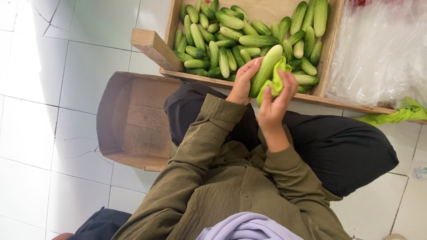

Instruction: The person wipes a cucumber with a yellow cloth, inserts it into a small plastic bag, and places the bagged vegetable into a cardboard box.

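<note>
Two hands up in front of me, both on one cucumber (266, 69). Nearest the camera: my olive sleeves and dark lap, seated over a white tiled floor (40, 133). Left hand (243, 82) grips the cucumber's lower half from the left side, fingers curled along it. Right hand (273, 104) is closed on a light green cloth (278, 78), pressing it against the cucumber's right side. Cucumber sits tilted, lower end between my hands, upper end over the crate edge. To my left on the floor, an open cardboard box (133, 120), lying beside my knee. Beyond the hands, a wooden crate (153, 46) full of loose green cucumbers, piled in several directions. Right of the crate, crumpled clear plastic sheeting (382, 49), with a second light green rag (396, 116) lying at its lower edge, just past the crate's near rail.
</note>
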